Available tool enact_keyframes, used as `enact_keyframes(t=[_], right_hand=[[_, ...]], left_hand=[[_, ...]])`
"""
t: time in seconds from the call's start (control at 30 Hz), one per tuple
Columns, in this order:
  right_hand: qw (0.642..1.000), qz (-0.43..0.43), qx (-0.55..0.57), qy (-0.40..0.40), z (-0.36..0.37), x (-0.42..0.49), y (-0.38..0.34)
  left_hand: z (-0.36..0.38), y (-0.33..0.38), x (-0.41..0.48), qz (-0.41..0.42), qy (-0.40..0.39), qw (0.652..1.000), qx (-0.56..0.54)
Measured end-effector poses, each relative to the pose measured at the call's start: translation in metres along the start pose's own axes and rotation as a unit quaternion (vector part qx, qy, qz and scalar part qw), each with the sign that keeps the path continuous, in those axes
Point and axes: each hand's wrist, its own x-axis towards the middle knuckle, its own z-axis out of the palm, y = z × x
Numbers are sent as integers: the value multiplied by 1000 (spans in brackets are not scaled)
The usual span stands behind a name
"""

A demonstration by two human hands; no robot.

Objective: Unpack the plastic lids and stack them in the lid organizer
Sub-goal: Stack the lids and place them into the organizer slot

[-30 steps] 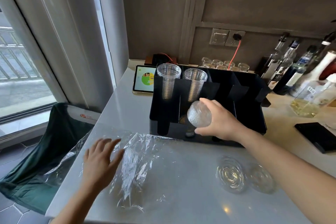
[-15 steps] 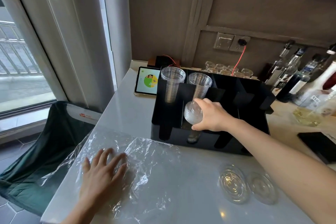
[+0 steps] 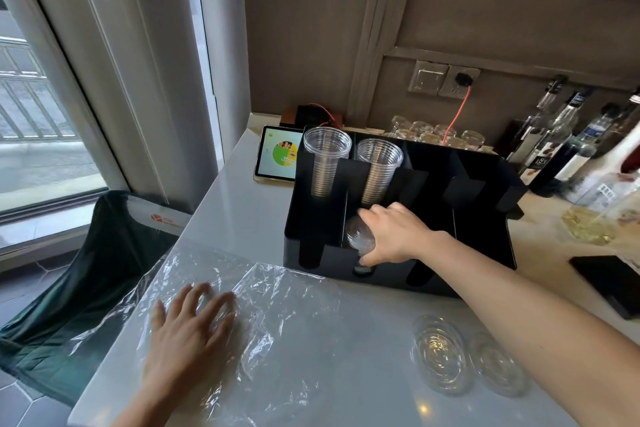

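Note:
My right hand point(image 3: 394, 234) grips a stack of clear plastic lids point(image 3: 360, 236) and holds it inside a front slot of the black organizer point(image 3: 481, 253). Two stacks of clear cups point(image 3: 327, 159) point(image 3: 379, 168) stand in the organizer's back left compartments. Two more clear lid stacks point(image 3: 438, 354) point(image 3: 497, 366) lie flat on the white counter point(image 3: 242, 218), under my right forearm. My left hand point(image 3: 188, 329) rests flat with spread fingers on the empty clear plastic wrapper point(image 3: 277, 315).
A tablet point(image 3: 278, 158) leans behind the organizer on the left. Glasses point(image 3: 433, 133) and bottles point(image 3: 561, 142) line the back and right. A black flat object point(image 3: 613, 282) lies at the right edge. A dark green chair point(image 3: 79, 288) stands beside the counter's left edge.
My right hand has lowered the lid stack deeper into the organizer's front slot. My left hand has settled flat on the wrapper, smoothing it out.

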Motion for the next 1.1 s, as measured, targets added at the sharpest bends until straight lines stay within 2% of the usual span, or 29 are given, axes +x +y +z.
enact_keyframes(t=[0.33, 0.6, 1.1], right_hand=[[996, -31, -69, 50, 8, -5, -4], [989, -62, -27, 132, 6, -26, 2], [992, -33, -20, 117, 14, -35, -5]], left_hand=[[4, -3, 0, 7, 12, 1000, 8], [3, -2, 0, 3, 11, 1000, 9], [1, -2, 1, -4, -3, 1000, 4]])
